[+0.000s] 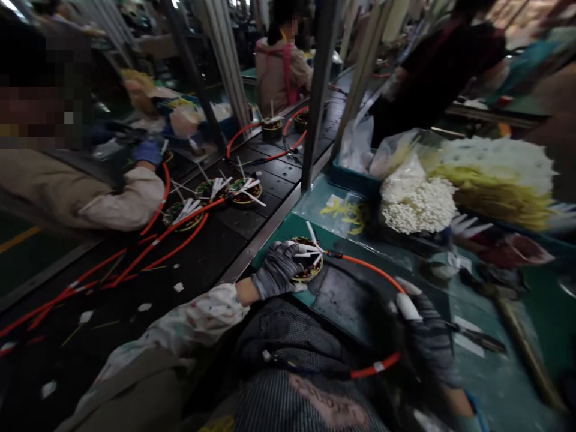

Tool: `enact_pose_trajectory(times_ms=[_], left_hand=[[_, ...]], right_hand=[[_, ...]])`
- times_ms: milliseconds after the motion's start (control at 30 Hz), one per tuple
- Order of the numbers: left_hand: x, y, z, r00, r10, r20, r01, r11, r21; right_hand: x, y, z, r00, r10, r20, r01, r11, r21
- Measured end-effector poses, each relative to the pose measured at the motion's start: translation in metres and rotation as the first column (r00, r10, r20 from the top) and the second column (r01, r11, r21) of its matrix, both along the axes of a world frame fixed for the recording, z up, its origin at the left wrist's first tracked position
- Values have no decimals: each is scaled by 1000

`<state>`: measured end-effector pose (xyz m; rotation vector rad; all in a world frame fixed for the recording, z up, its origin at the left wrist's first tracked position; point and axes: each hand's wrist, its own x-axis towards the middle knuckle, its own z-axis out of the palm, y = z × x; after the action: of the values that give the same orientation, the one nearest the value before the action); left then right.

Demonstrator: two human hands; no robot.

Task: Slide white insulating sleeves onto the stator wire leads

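My left hand (278, 268), in a grey striped glove, grips the near-left rim of a round wire-wound motor stator (309, 275) at the edge of the green bench. White sleeves (310, 243) stick up and out of the stator, and an orange cable (366, 264) runs from it to the right. My right hand (425, 327), gloved with whitish fingertips, is closed around that cable. Beyond the hand the cable drops and curves back to my lap, where its orange end section (375, 366) shows. Part of the stator is hidden by my left fingers.
On the dark conveyor (225, 231) at left lie several similar stators (245, 191) with orange cables. A bundle of white sleeves (418, 198) and yellow strips (499, 195) fill the right side. A metal post (320, 96) stands ahead. A co-worker's gloved hand (147, 151) is across the conveyor.
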<state>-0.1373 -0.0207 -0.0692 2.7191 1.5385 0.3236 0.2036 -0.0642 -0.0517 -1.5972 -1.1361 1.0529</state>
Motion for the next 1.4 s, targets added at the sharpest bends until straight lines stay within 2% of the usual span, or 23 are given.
enact_pose_trajectory(times_ms=[67,133,200,267,333,433,500,567,700,767,833,900,967,1033,1100,1200,1300,1400], left_hand=[[26,10,-3,995,-81,-62,79,996,-33],[40,13,-1,983,-168,-79,165,985,-45],[38,15,4,974,-213,-72,213,977,-18],[25,18,9,969,-239,-64,241,970,31],[9,21,12,965,-254,-63,259,963,80],[-8,24,12,960,-271,-75,276,958,82],[-12,23,9,960,-266,-80,272,959,73],[-11,20,5,961,-263,-80,270,958,92],[-2,12,-1,937,-342,-68,349,919,185],[6,12,-3,925,-377,-56,379,899,221],[14,16,-5,921,-387,-48,388,897,213],[19,21,-3,912,-407,-56,410,898,160],[21,28,4,894,-442,-72,447,892,72],[22,35,16,881,-468,-64,469,883,0],[29,40,30,894,-449,-6,449,893,-22],[52,47,44,906,-411,99,410,912,31],[82,53,46,900,-419,120,415,908,58],[99,59,41,881,-454,135,453,891,43]], right_hand=[[31,10,-11,945,-59,323,26,994,104],[44,18,-19,790,-62,610,-65,981,184],[37,25,-20,636,-53,770,-215,946,243],[14,32,-17,560,-23,828,-410,861,301],[-15,39,-15,535,83,841,-609,727,316],[-45,50,-17,506,232,831,-762,572,304],[-54,53,-23,511,276,814,-790,523,318],[-57,50,-28,550,260,794,-779,502,375],[-65,24,-30,673,139,727,-671,528,520],[-69,9,-27,776,162,609,-574,582,576],[-70,-2,-23,873,210,440,-459,658,597],[-65,-8,-18,949,204,241,-307,770,559],[-56,-11,-13,992,109,63,-126,879,460],[-46,-11,-8,998,7,-55,10,948,320],[-39,-10,-2,998,-33,-55,45,971,235],[-37,-7,10,1000,-29,8,26,971,236],[-42,-4,18,997,-23,75,-1,952,305],[-45,-1,21,992,-51,112,9,937,348]])
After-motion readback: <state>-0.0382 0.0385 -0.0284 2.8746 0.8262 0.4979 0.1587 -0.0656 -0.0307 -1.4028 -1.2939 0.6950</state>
